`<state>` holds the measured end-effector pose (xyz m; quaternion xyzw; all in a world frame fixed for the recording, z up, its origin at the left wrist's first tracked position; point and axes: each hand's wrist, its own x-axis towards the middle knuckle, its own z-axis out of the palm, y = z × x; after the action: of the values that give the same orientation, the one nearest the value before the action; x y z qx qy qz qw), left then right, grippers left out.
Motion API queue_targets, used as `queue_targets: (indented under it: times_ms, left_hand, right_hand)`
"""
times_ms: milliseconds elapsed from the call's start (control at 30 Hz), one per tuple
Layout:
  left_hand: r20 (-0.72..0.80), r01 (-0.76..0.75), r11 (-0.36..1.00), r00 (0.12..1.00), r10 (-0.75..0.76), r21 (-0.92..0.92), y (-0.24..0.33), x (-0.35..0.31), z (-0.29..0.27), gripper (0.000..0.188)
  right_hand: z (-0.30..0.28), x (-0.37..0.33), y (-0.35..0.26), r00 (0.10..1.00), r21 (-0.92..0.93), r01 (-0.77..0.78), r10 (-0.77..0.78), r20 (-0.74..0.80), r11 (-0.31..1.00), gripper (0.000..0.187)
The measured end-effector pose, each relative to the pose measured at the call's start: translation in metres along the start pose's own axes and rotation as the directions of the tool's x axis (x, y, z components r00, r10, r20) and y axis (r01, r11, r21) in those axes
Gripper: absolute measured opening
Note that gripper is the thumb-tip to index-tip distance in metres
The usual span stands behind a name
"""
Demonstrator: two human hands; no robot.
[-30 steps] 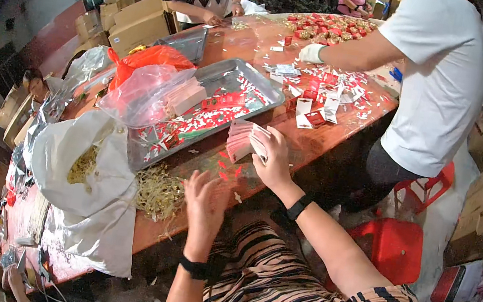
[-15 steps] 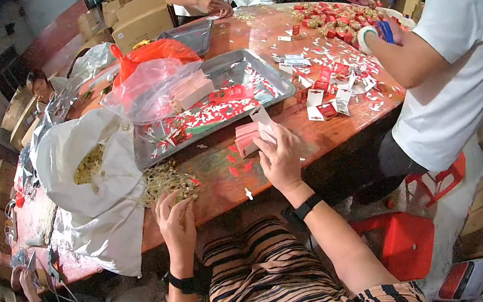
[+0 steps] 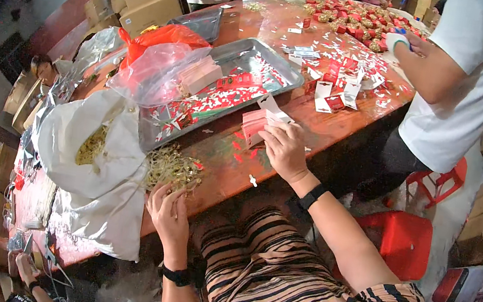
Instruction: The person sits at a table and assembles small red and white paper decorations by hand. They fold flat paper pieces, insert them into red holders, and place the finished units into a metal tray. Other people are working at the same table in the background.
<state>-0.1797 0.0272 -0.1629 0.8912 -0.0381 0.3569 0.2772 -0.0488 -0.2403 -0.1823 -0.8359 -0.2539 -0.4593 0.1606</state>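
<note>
My right hand [image 3: 285, 153] is at a stack of pinkish-white header cards [image 3: 253, 126] near the table edge. Its fingers are closed on a white card with a hang hole [image 3: 269, 103], which tilts up at the stack. My left hand [image 3: 169, 215] is at the near edge of a tangled pile of thin gold cords [image 3: 173, 167]. The fingers there are apart and curved, with nothing visible held in them. Red paper bits [image 3: 238, 145] lie between the cord pile and the cards.
A metal tray [image 3: 290, 83] holds red and white bits, a card stack and plastic bags. A white sack [image 3: 110, 219] with more cords hangs over the table edge at left. A co-worker [image 3: 472, 93] stands at right by gold-and-red items [image 3: 362, 26]. Red stools [image 3: 405, 245] stand at right.
My left hand has shifted slightly left, still beside the cords. The right hand has moved a little right, and its card has shifted at the stack. The view has turned slightly.
</note>
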Motion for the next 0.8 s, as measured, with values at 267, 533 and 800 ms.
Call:
queue_targets:
  times_ms: [267, 533, 800]
  left_hand:
    - [-0.029, 0.027, 0.999, 0.999, -0.026, 0.032, -0.009, -0.001, -0.011, 0.01]
    - [0.269, -0.185, 0.946, 0.957, 0.111, 0.267, 0.012, 0.027, -0.003, 0.013]
    - [0.288, 0.071, 0.997, 0.954, -0.078, 0.034, -0.01, 0.053, 0.011, 0.012]
  right_hand:
    - [-0.001, 0.004, 0.001, 0.998, 0.052, 0.055, -0.057, 0.041, 0.997, 0.017]
    - [-0.017, 0.014, -0.025, 0.987, 0.335, -0.154, 0.125, 0.104, 0.929, 0.008]
    - [0.007, -0.003, -0.058, 0.732, 0.683, -0.671, 0.407, 0.547, 0.289, 0.013]
